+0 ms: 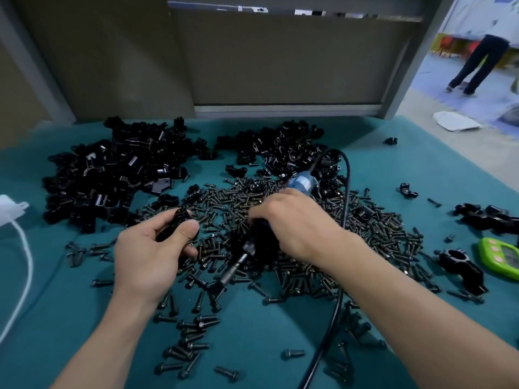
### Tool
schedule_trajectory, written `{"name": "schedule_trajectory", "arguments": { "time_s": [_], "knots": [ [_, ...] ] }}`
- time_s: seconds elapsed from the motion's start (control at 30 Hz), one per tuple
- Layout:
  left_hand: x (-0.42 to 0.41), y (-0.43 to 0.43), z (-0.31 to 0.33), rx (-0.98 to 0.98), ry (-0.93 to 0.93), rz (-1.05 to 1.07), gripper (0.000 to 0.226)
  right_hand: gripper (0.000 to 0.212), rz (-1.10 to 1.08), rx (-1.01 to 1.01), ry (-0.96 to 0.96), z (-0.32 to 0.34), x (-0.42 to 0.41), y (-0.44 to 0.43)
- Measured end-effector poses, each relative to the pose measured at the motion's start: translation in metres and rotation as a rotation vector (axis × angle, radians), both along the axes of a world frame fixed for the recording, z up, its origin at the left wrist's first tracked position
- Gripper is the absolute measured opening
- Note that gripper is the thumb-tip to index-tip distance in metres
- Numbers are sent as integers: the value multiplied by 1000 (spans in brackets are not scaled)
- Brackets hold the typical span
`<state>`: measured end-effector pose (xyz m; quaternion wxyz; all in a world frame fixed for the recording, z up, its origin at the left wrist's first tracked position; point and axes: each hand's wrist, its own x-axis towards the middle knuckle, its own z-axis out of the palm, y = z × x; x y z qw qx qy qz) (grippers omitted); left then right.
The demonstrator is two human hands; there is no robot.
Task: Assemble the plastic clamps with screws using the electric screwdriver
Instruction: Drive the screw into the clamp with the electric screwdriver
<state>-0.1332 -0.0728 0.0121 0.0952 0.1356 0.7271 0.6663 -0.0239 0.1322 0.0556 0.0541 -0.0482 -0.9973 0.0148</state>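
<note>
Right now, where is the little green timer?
In the head view the green timer lies at the far right edge of the teal cloth, just right of a lone black clamp and beyond the screw pile.

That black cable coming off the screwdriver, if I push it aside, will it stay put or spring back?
Probably somewhat springy: the black cable holds a smooth arch behind the electric screwdriver instead of lying limp. Pushed, it would likely drag loose screws, since it lies across them.
</note>
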Motion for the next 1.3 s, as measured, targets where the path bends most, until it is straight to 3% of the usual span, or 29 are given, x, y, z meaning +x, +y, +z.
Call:
{"name": "schedule_trajectory", "arguments": {
  "time_s": [0.23, 0.37, 0.43, 0.57, 0.7, 0.9, 1.03, 1.3],
  "knots": [
    [0, 4, -3, 8, 18, -18, 44, 29, -149, 73, -12, -2, 48, 29],
    [-1, 5, -4, -7, 10, -21, 62, 51, -252, -89, -140, 13, 48, 26],
    [-2, 4, -4, -23, 18, -16, 58, 57, -334, -192, -171, 20, 38, 26],
    [-5, 2, -5, -21, 12, -9, 71, 41, -379, -372, -32, 18, 2, 3],
    [-7, 2, -6, -54, 21, -5, 58, 16, -302, -458, -36, 6, -19, -27],
    [-11, 4, -13, -99, 31, -4, 49, 24, -302, -404, -10, -14, -19, -42],
    [-13, 5, -15, -100, 40, -12, 47, 43, -273, -345, -13, -14, -17, -47],
    [-15, 4, -19, -93, 51, -31, 42, 37, -210, -303, 28, -21, -14, -57]
  ]
}}
